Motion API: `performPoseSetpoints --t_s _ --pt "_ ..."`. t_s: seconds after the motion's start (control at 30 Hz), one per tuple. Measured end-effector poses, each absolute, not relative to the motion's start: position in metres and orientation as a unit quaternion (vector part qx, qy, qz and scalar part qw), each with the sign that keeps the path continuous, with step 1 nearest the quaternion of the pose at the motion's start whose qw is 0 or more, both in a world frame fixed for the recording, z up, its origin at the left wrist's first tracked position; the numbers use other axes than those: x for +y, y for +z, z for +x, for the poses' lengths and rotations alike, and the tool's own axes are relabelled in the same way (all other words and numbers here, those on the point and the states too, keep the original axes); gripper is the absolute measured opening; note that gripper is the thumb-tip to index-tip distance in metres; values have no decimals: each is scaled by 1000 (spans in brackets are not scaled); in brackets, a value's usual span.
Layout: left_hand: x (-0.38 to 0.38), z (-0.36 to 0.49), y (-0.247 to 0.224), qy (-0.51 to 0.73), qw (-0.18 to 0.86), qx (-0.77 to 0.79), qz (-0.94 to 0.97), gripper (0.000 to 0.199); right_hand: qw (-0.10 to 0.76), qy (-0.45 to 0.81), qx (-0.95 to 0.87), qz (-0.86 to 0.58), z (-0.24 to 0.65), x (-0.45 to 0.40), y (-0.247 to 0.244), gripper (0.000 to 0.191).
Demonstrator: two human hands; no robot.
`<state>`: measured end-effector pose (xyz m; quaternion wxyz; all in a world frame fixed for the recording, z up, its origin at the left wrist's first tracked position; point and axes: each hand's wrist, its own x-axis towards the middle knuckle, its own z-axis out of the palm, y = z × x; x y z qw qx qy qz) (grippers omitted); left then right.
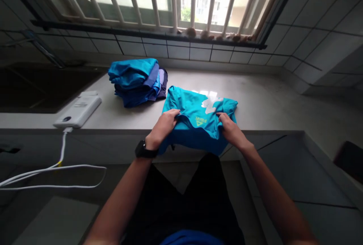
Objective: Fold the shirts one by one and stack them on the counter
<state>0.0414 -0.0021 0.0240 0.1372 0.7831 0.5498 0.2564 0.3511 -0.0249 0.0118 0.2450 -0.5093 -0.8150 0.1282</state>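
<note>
A turquoise T-shirt point(193, 105) with a white print and small yellow lettering lies partly folded on the counter, its near part hanging over the front edge. My left hand point(167, 123), with a black watch on the wrist, pinches the cloth at the shirt's left side. On the right side my right hand point(230, 127) grips the same shirt, fingers closed on a fold. Between the hands the fabric sags in a curved edge. Just behind and left sits a pile of folded clothes point(136, 80) in blue, lilac and dark tones.
A white power strip point(79, 109) lies left on the counter point(263, 105), its white cable point(64, 146) dropping over the edge. Beyond it is a dark sink point(42, 86) with a faucet point(45, 50). A barred window point(159, 3) is behind; a dark object point(350, 160) sits far right.
</note>
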Motion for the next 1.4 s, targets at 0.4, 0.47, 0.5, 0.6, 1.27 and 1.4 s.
performPoseSetpoints --t_s 0.4,0.47,0.5,0.6,1.27,1.4 --pt "121 65 37 170 72 591 785 42 169 72 -798 -575 341 84 25 37" --pt "129 68 40 155 68 601 781 41 161 64 -792 -585 339 88 30 36" --pt "130 68 41 150 65 602 782 40 157 58 -788 -592 339 86 33 36" --pt "123 63 42 131 50 596 791 34 160 34 -759 -630 349 72 40 39" --pt "154 56 37 151 51 600 784 37 221 102 -738 -629 356 167 30 40" --pt "142 53 62 227 52 601 764 31 214 108 -730 -641 358 153 55 24"
